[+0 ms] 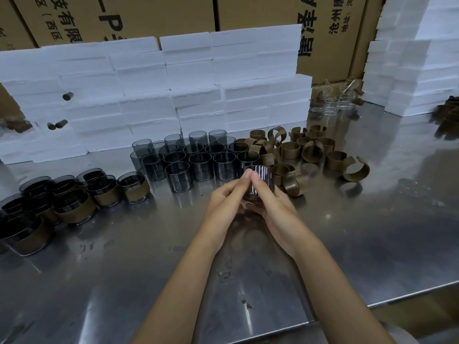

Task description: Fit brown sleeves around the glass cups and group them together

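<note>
My left hand (pixel 224 199) and right hand (pixel 269 202) both grip 1 smoky glass cup (pixel 258 181) above the steel worktop (pixel 248 269), steadying it for sleeving.

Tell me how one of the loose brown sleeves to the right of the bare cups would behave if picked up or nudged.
The brown sleeves are thin open bands with a gap, so one probably flexes and springs when squeezed. It looks light for its size. Several lie on their curved sides on the metal table, so a nudge may roll or skid one.
</note>
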